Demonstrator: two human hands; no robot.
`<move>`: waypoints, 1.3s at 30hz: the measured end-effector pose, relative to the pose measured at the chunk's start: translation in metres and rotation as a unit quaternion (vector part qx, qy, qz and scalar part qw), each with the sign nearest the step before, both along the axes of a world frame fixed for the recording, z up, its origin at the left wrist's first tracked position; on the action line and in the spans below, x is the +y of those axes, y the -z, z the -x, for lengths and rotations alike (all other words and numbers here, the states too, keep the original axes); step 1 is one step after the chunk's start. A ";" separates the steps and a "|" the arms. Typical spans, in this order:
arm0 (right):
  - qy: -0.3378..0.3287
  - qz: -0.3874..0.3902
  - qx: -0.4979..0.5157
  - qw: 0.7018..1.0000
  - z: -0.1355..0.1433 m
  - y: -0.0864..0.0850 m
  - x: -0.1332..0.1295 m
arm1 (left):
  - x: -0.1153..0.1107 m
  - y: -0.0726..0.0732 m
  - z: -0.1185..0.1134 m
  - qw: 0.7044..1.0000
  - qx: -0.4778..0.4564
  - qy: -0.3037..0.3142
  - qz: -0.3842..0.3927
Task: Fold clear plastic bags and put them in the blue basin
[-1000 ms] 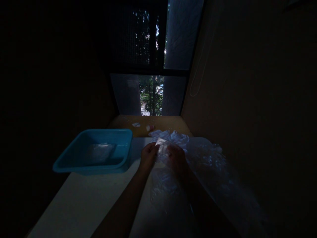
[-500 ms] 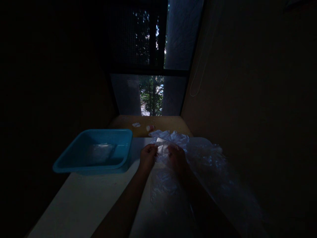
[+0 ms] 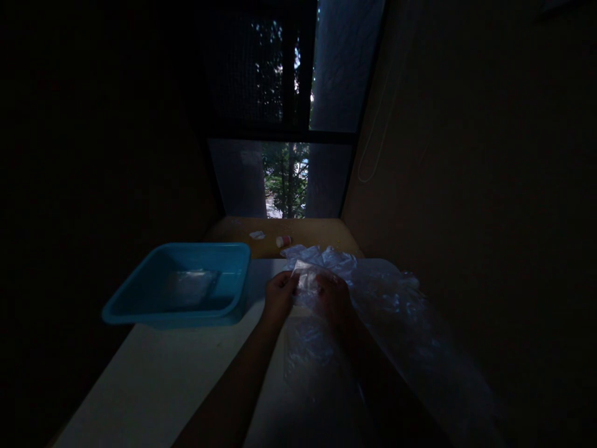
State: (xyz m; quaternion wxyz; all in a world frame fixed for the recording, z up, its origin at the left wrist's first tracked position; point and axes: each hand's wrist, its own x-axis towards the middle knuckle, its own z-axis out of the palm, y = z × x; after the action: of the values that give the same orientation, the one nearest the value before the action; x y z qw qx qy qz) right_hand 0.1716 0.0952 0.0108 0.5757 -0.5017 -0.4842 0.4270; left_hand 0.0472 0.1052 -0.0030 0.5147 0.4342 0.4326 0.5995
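Note:
Between my two hands is a small clear plastic bag [image 3: 306, 278] with something white in or behind it; the dim light hides which. My left hand [image 3: 280, 294] pinches its left side with thumb and fingers. On the right side, my right hand [image 3: 334, 295] grips the bag, its fingers curled and partly in shadow. Crumpled clear plastic [image 3: 310, 345] lies on the white table [image 3: 196, 367] under my wrists. Just beyond my hands sits a bunched whitish plastic bag [image 3: 342, 261].
A blue basin [image 3: 237, 274] stands at the left, holding a flat clear plastic packet [image 3: 191, 286]. More clear plastic [image 3: 396, 298] spreads along the right side. On the sill behind lie a small red-and-white cylinder [image 3: 283, 241] and a white scrap [image 3: 257, 235], below the window [image 3: 326, 180].
The white piece in the bag has tilted and dropped slightly between my fingers. Both hands keep their grip and have barely moved.

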 end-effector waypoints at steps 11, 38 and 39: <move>0.000 -0.004 -0.010 1.000 0.000 -0.002 0.000 | -0.002 -0.003 0.001 1.000 0.020 -0.014 -0.014; 0.004 -0.017 -0.038 0.999 0.001 -0.010 -0.007 | -0.004 -0.008 -0.001 1.000 0.011 -0.023 0.006; 0.002 -0.021 -0.037 0.999 0.001 -0.010 -0.007 | -0.004 -0.009 -0.001 1.000 0.012 -0.021 0.007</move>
State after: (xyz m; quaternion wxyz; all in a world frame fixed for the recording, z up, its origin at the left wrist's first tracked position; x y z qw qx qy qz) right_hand 0.1708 0.0879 0.0206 0.5686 -0.5064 -0.5129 0.3965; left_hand 0.0479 0.1008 0.0056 0.4996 0.4283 0.4517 0.6024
